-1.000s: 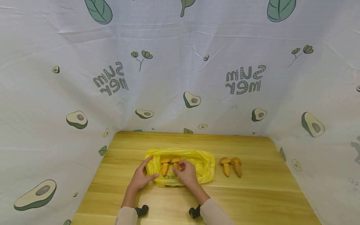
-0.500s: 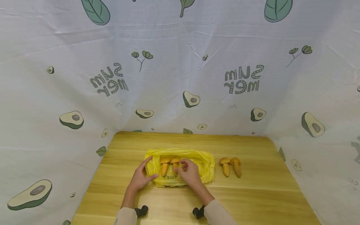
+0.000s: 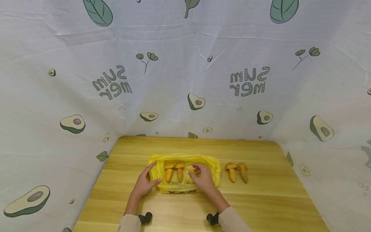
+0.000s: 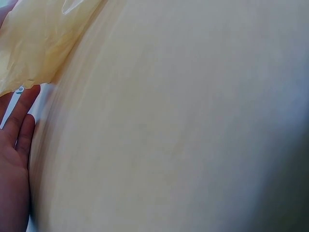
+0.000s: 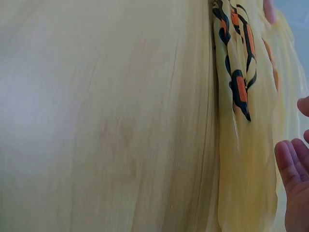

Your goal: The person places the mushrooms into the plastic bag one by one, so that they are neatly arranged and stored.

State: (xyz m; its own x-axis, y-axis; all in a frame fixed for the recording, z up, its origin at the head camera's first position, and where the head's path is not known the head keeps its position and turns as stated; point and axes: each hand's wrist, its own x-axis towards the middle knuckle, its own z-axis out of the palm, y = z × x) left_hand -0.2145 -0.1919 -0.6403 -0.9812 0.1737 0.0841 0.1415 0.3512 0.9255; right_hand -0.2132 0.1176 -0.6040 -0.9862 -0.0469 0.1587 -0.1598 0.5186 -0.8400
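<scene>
Two orange-brown mushrooms, a left one (image 3: pixel 168 174) and a right one (image 3: pixel 180 174), lie side by side inside the spread mouth of a yellow plastic bag (image 3: pixel 184 158). My left hand (image 3: pixel 142 185) rests at the bag's left end, thumb and index finger spread wide against its edge. In the left wrist view, the straight fingers (image 4: pixel 24 118) touch the bag's film. Over the bag's right half hovers my right hand (image 3: pixel 204 178), fingers loosely bent and holding nothing, a little right of the mushrooms.
Two more mushrooms, one upright-stemmed (image 3: pixel 232 174) and one slanting (image 3: pixel 243 174), lie touching on the wooden table (image 3: pixel 261 203) right of the bag. A white avocado-print curtain (image 3: pixel 179 74) surrounds the table.
My right hand has let go of the right mushroom in the bag and moved rightward away from it. The left hand has stayed at the bag's left end.
</scene>
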